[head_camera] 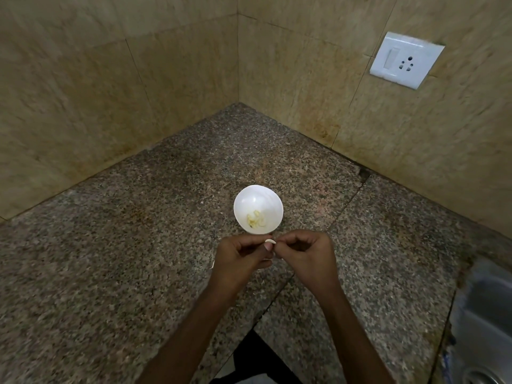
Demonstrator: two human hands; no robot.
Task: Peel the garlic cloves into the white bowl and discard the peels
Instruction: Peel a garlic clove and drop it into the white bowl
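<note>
A small white bowl (258,202) stands on the granite counter with a few pale yellow peeled garlic cloves (256,219) lying in its bottom. Just in front of the bowl, my left hand (240,257) and my right hand (304,252) meet fingertip to fingertip. Between them they pinch one white garlic clove (270,241), mostly hidden by my fingers. A bit of white peel (212,264) shows at the edge of my left hand, low near the counter.
The speckled granite counter (138,245) fills a corner between two beige tiled walls. A white switch and socket plate (406,59) sits on the right wall. A steel sink (482,328) lies at the far right. The counter's front edge cuts in near my forearms.
</note>
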